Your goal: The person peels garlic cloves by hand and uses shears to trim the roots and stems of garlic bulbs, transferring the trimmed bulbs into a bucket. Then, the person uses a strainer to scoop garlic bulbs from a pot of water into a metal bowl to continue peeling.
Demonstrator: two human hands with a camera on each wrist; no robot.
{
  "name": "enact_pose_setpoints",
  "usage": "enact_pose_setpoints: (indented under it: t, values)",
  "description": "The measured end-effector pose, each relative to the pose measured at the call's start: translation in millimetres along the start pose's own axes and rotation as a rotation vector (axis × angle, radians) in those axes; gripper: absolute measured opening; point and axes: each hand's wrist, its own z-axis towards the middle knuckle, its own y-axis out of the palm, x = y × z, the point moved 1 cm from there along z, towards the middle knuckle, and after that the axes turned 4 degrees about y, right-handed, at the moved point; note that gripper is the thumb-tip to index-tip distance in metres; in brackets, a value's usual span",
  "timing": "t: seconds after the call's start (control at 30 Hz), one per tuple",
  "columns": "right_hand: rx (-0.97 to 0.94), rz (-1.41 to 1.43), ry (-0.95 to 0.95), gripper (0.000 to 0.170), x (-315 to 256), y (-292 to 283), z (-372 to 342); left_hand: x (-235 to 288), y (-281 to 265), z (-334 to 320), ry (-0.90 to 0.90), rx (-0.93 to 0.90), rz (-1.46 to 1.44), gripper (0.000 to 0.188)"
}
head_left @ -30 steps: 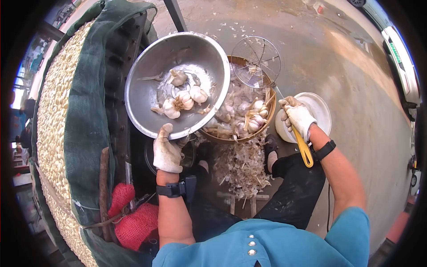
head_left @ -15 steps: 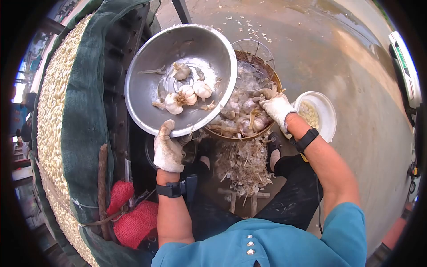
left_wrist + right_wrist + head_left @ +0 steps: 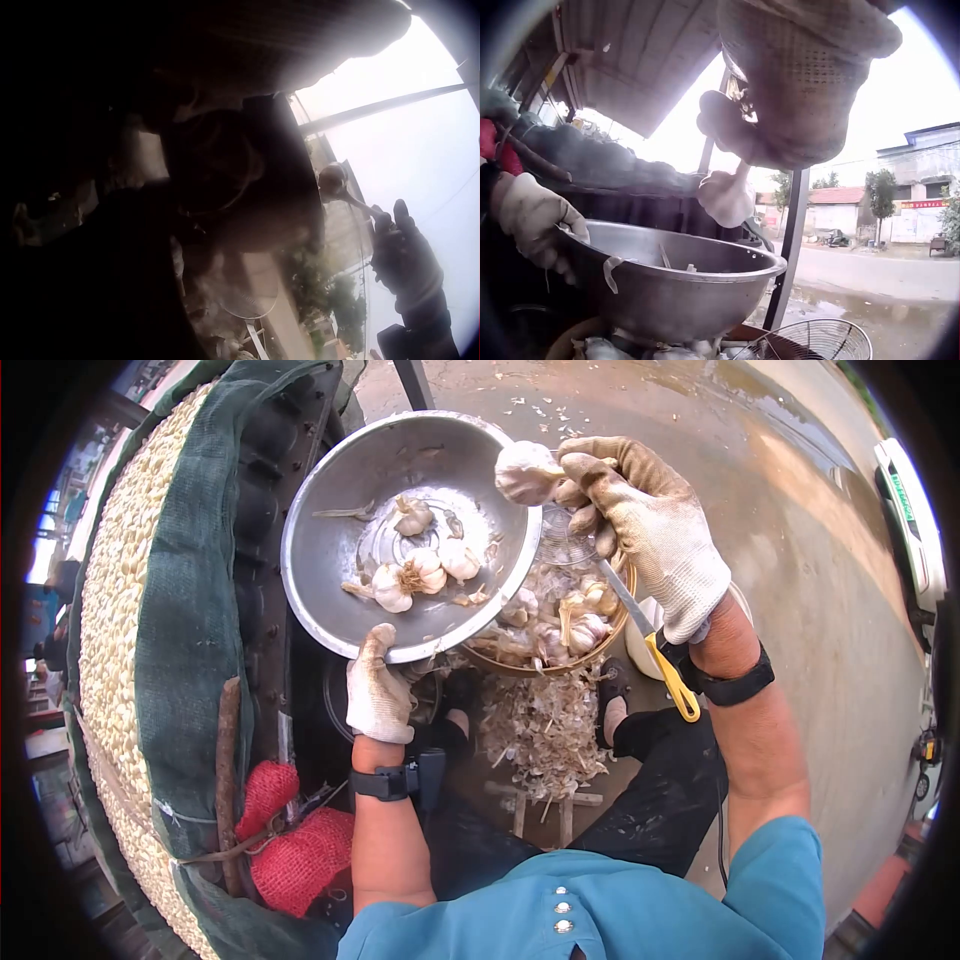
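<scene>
right hand: my right hand (image 3: pixel 665 535), gloved, upper right of the head frame; fingers curled, pinching a garlic bulb by its stem
garlic bulb: the garlic bulb (image 3: pixel 526 473) is upper centre, just over the far right rim of the bowl, not in it
left hand: my left hand (image 3: pixel 380 695), gloved, centre-left; grips the near rim, thumb on top
bowl: metal bowl (image 3: pixel 325 575), left of centre, tilted; loose bulbs (image 3: pixel 459 560) and dry scraps inside
basket: round basket (image 3: pixel 540 671), centre, partly under the bowl, full of garlic
skimmer: wire skimmer (image 3: pixel 672 678), yellow handle lower right, mesh over the basket; not in my grip
around: white tub (image 3: pixel 645 655) right of the basket; heap of peels (image 3: pixel 545 735) below it
risk, bulb: pinched only by the stem; dry stem could snap or slide out, dropping it on the rim or into the basket
risk, bowl: one-handed rim hold; wrist roll or slipping glove could tip the loose bulbs out
risk, skimmer: a low pass of my right forearm could knock the handle
right wrist view: bowl from the side, a strip of peel (image 3: pixel 611 276) over its outer rim, which head view doesn't show; bowl-to-basket contact unclear
head view only: the bulbs lying in the bowl, clearly
left wrist view: mostly dark; bulb and stem against the sky, left fingers' grip can't be read there
</scene>
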Motion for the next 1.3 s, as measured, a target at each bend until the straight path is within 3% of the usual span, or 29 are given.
enact_pose_setpoints:
  t: [0.13, 0.2, 0.27, 0.33, 0.43, 0.57, 0.67, 0.73, 0.8, 0.87, 0.93, 0.97, 1.03, 1.07, 1.13, 1.2, 1.27, 1.3]
  values:
    - [-0.087, 0.029, 0.028, 0.021, -3.2, -0.2, -3.1, -1.3, -3.3, 1.9, -0.011, 0.003, -0.001, 0.025]
    - [-0.159, -0.370, 0.290, 0.027, 30.9, -18.0, 2.7, -0.5, -2.5, 2.4, -0.019, 0.014, -0.023, 0.026]
    - [-0.281, -1.085, 0.133, 0.035, 76.4, -26.1, -3.2, 1.9, 0.2, -1.0, -0.011, 0.020, 0.010, 0.026]
    - [-0.381, -1.322, 0.177, 0.039, 99.5, -23.7, -24.7, -0.2, -2.9, 2.3, -0.029, 0.017, -0.001, 0.026]
    - [-0.457, -1.421, 0.179, 0.038, 122.0, -18.6, -27.5, 0.1, -3.5, 1.5, -0.037, 0.024, 0.002, 0.026]
    - [-0.524, -1.387, 0.282, 0.040, 114.8, -20.6, -23.6, -2.0, -5.5, 3.8, -0.030, 0.027, -0.002, 0.025]
    - [-0.378, -1.310, 0.303, 0.046, 110.1, -34.7, -22.8, -0.4, -2.6, 1.5, -0.023, 0.043, 0.034, 0.026]
    - [-0.295, -1.086, 0.226, 0.050, 81.5, -49.4, -22.0, 0.0, -4.1, 2.5, -0.028, 0.033, 0.033, 0.027]
    - [-0.173, -0.872, 0.267, 0.048, 58.2, -52.6, -15.7, -1.4, -5.0, 3.1, -0.033, 0.020, 0.030, 0.027]
    - [-0.087, -0.571, 0.248, 0.034, 22.2, -40.6, -16.6, -1.4, -7.3, 3.5, -0.038, -0.005, 0.063, 0.028]
    - [-0.142, -0.228, 0.073, 0.028, 6.1, -24.5, -13.5, -1.5, -4.0, 2.6, -0.028, 0.017, 0.057, 0.029]
    - [-0.143, -0.225, 0.072, 0.028, 3.4, -20.1, -13.5, -1.5, -3.0, 2.4, -0.020, 0.039, 0.049, 0.029]
    - [-0.319, -0.055, 0.004, 0.025, 0.5, -13.1, -15.0, -2.1, -5.7, 3.7, -0.024, 0.026, 0.047, 0.029]
    - [-0.320, -0.055, 0.005, 0.025, 6.7, -16.5, -11.5, -2.6, -6.6, 4.2, -0.029, 0.012, 0.041, 0.030]
    - [-0.327, -0.536, 0.224, 0.038, 38.7, -25.5, -0.1, -3.0, -5.5, 4.2, -0.026, 0.019, 0.033, 0.030]
    - [-0.490, -1.029, 0.236, 0.047, 71.3, -18.4, -6.2, -2.5, -7.6, 4.5, -0.021, 0.029, 0.030, 0.030]
    - [-0.481, -1.203, 0.163, 0.053, 102.3, -7.0, -25.3, -2.5, -8.3, 4.7, -0.035, 0.027, 0.052, 0.029]
    - [-0.530, -1.252, 0.229, 0.050, 110.4, -0.1, -32.5, -2.2, -7.7, 5.0, -0.034, 0.026, 0.055, 0.029]
